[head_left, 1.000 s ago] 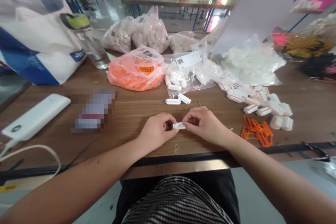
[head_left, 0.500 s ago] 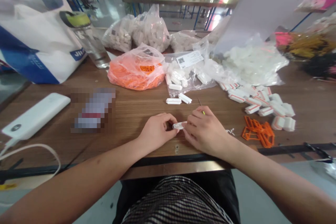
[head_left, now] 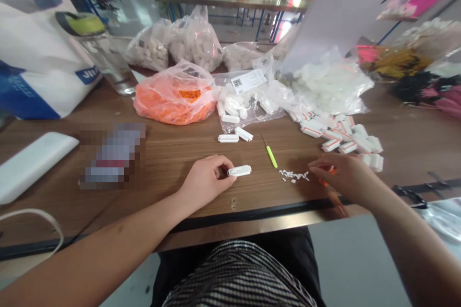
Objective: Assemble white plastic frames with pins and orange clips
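Observation:
A white connector housing [head_left: 240, 171], narrow and with rows of small holes, is pinched at its left end by the thumb and fingers of my left hand [head_left: 209, 178]. My right hand [head_left: 345, 175] is at the right, blurred, its fingers closed on an orange plastic frame [head_left: 324, 182]. Part of the orange hangs below the hand toward the table edge, smeared by motion; how many frames are held I cannot tell. Between the hands lie small white bits [head_left: 295, 175] and a pick tool with a yellow-green handle [head_left: 272, 157].
Two white housings [head_left: 228, 138] lie ahead. Behind are an orange-filled bag [head_left: 173, 98] and a clear bag of white parts [head_left: 234, 105]. White pieces with orange edging [head_left: 338, 134] are piled right. A white power bank [head_left: 36, 163] and a bottle [head_left: 108, 57] stand left.
My right hand has left the housing and moved right to the orange frames, uncovering the pick tool and white bits. My left hand still holds the housing. The view has turned slightly right.

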Demonstrator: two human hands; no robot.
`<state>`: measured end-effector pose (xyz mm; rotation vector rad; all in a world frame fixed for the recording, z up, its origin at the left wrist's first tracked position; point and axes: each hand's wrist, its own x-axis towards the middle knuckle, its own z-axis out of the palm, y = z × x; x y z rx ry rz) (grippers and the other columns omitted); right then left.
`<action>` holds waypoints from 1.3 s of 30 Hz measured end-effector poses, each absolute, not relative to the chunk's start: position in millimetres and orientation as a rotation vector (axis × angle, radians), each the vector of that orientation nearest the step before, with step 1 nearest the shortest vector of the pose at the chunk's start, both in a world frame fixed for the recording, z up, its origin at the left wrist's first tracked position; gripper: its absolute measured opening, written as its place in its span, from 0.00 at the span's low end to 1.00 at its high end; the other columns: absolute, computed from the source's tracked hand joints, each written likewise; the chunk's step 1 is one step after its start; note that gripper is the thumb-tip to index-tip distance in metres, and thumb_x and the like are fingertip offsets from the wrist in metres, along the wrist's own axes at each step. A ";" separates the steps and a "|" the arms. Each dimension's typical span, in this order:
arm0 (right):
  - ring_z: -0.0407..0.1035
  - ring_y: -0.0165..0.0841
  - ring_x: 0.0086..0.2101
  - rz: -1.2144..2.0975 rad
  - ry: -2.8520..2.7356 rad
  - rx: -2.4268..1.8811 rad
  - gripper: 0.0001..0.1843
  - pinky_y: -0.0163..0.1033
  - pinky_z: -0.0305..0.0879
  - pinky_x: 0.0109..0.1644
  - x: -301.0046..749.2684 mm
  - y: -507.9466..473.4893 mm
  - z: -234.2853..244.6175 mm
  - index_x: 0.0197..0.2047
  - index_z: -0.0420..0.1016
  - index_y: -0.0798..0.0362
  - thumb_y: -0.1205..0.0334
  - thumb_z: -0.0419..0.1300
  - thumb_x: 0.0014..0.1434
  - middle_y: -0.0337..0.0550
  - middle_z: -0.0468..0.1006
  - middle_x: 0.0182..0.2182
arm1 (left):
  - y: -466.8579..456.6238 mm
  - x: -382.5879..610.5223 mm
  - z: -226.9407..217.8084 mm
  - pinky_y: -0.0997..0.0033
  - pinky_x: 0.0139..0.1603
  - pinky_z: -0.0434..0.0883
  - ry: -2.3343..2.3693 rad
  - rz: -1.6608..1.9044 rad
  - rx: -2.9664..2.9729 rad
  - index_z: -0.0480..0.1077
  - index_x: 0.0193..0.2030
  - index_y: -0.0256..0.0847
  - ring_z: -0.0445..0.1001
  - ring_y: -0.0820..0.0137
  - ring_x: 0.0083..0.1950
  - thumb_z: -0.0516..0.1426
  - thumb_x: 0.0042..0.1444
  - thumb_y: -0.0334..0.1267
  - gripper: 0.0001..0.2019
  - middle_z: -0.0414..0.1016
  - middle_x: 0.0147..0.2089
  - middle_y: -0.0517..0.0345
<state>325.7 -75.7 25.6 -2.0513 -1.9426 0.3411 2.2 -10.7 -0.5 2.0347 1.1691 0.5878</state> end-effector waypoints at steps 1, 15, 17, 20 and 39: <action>0.74 0.38 0.28 0.406 -1.938 -2.031 0.09 0.43 0.65 0.33 332.9 -78.5 24.1 0.29 0.80 0.46 0.56 0.59 0.54 0.42 0.82 0.27 | -10.4 2.2 -0.5 0.73 0.29 0.61 1.167 0.587 2.041 0.73 0.34 0.42 0.62 0.75 0.24 0.62 0.50 0.35 0.04 0.67 0.25 0.66; 0.72 0.36 0.25 0.424 -1.879 -2.163 0.14 0.40 0.64 0.29 333.5 -77.3 18.7 0.25 0.79 0.48 0.54 0.57 0.56 0.41 0.80 0.23 | -10.6 0.8 -0.6 0.73 0.30 0.61 1.155 0.593 2.049 0.73 0.34 0.43 0.63 0.75 0.25 0.62 0.51 0.36 0.03 0.67 0.24 0.66; 0.75 0.37 0.29 0.453 -1.916 -2.045 0.11 0.41 0.67 0.33 335.1 -76.7 19.5 0.29 0.80 0.48 0.56 0.58 0.55 0.41 0.82 0.28 | -10.4 0.9 -1.4 0.73 0.30 0.61 1.154 0.593 2.049 0.73 0.34 0.43 0.63 0.75 0.25 0.62 0.51 0.37 0.03 0.67 0.24 0.66; 0.75 0.39 0.32 0.480 -1.997 -1.930 0.11 0.43 0.69 0.38 337.0 -75.1 17.1 0.30 0.81 0.48 0.55 0.59 0.56 0.42 0.83 0.31 | -10.1 0.9 -2.0 0.73 0.30 0.61 1.150 0.592 2.052 0.73 0.34 0.42 0.63 0.74 0.25 0.62 0.51 0.36 0.03 0.67 0.24 0.66; 0.71 0.36 0.29 0.418 -1.961 -1.893 0.09 0.44 0.62 0.37 291.2 -64.3 36.3 0.24 0.75 0.47 0.58 0.59 0.55 0.41 0.78 0.26 | -12.5 2.8 0.1 0.73 0.31 0.62 1.176 0.594 1.998 0.74 0.34 0.42 0.64 0.75 0.26 0.62 0.49 0.35 0.04 0.69 0.27 0.65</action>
